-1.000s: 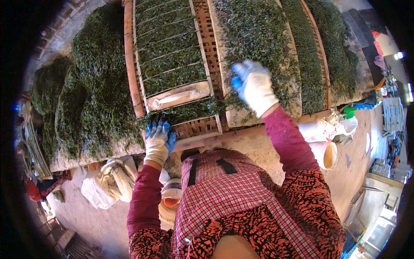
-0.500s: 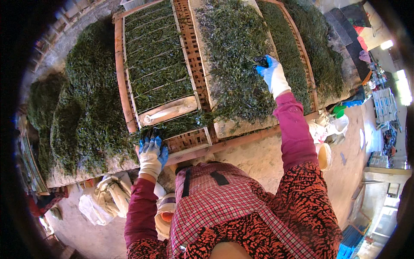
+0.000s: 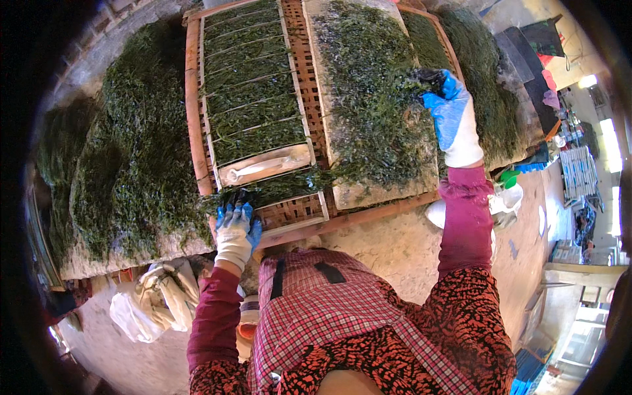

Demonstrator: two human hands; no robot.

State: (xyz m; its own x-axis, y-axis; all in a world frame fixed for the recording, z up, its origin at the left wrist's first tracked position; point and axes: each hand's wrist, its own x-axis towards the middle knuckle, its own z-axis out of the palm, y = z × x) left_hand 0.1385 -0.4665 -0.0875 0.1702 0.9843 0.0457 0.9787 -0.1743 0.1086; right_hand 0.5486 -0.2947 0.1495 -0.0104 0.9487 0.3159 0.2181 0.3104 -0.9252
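Note:
My left hand (image 3: 236, 227), in a white glove with blue coating, rests fingers apart on leafy green seaweed at the near-left corner of a slatted frame (image 3: 210, 141). Its fingertips are partly lost among dark fronds. Beside it a strip of seaweed (image 3: 280, 187) lies between a wooden crosspiece (image 3: 266, 164) and an uncovered woven patch (image 3: 289, 210). Further right my right hand (image 3: 454, 112), gloved alike, is closed round a dark clump of seaweed (image 3: 431, 82). This hand is raised over the right edge of a seaweed-covered board (image 3: 362, 99).
Big heaps of seaweed (image 3: 141, 145) lie left of the frame, and another pile (image 3: 480, 72) lies right of the board. Pale sacks (image 3: 158, 299) stand below the table's near edge. White containers (image 3: 507, 197) are on the floor at right.
My right hand has moved right and appears nearer and larger, with the dark clump still in it. My left hand stays at the frame's corner. The whole view has shifted slightly.

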